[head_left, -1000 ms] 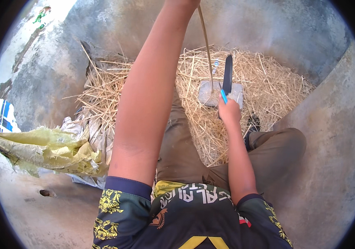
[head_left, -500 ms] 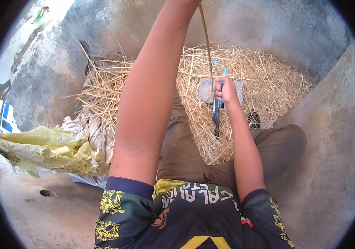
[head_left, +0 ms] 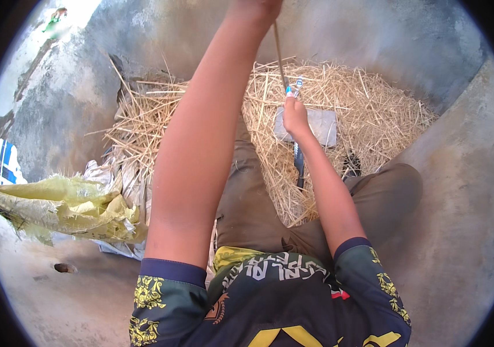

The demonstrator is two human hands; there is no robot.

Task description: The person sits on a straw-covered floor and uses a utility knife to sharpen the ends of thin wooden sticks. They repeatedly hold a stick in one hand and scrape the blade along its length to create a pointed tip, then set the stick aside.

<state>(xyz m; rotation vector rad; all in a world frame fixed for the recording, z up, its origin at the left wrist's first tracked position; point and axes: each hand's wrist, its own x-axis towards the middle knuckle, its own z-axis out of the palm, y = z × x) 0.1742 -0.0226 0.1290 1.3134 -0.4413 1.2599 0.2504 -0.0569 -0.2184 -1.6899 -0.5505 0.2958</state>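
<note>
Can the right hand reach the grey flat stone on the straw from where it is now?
Probably yes. The right hand hangs just over the grey stone's near edge, and nothing lies between them. But it is shut on a knife with the blade pointing down, so the fingers are not free to take the stone.

Straw (head_left: 368, 110): pale gold. Sack (head_left: 62, 205): yellow-green. Flat stone (head_left: 319, 124): grey. Knife handle (head_left: 292, 89): blue-white. Shirt (head_left: 276, 301): dark navy, yellow floral sleeve print.

left arm stretched up toward 12 o'clock, its hand (head_left: 257, 8) closed at the top edge. right arm reaches toward 12 o'clock, lower, its hand (head_left: 295, 114) clenched in a fist.
</note>
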